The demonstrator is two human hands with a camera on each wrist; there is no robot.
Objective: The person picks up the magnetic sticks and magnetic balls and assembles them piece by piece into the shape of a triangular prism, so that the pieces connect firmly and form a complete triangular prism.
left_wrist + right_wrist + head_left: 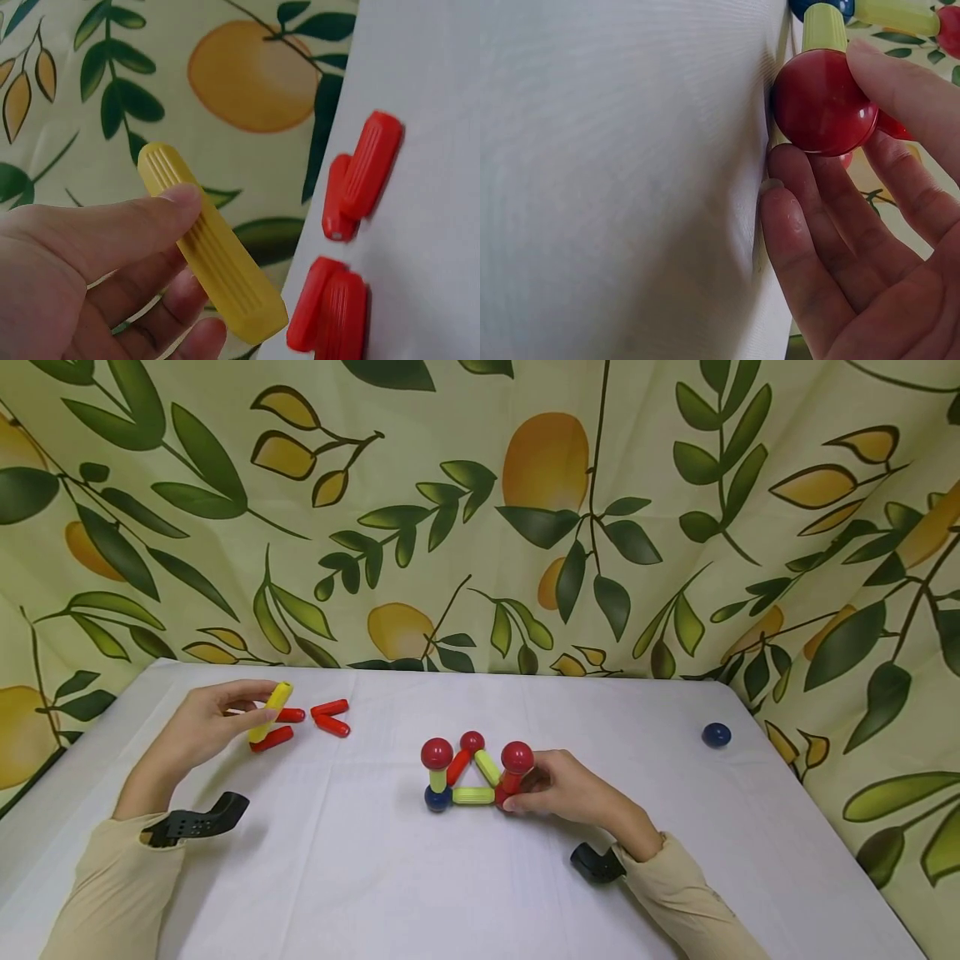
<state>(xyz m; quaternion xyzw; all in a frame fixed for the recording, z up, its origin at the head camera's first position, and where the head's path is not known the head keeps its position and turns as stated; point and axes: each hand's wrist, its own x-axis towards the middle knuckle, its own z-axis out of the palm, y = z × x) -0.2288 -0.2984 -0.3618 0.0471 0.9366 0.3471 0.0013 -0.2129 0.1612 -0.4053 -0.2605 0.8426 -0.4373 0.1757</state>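
My left hand (197, 727) pinches a yellow ridged rod (217, 247) between thumb and fingers, raised above the table at the left. Below it lie several red rods (331, 725). In the middle stands a triangular ball-and-rod frame (473, 796) of red and yellow-green rods. A blue ball (438, 798) forms its front left corner, with a short yellow-green upright and a red ball (437, 753) on top. My right hand (573, 789) grips the red ball (821, 105) at the front right corner. A red upright topped by another red ball (517, 757) rises from that corner.
A loose blue ball (716, 735) sits far right on the white-covered table (390, 877). Behind and beside the table hangs a curtain (450, 527) printed with leaves and fruit. Each wrist carries a black camera mount (198, 818).
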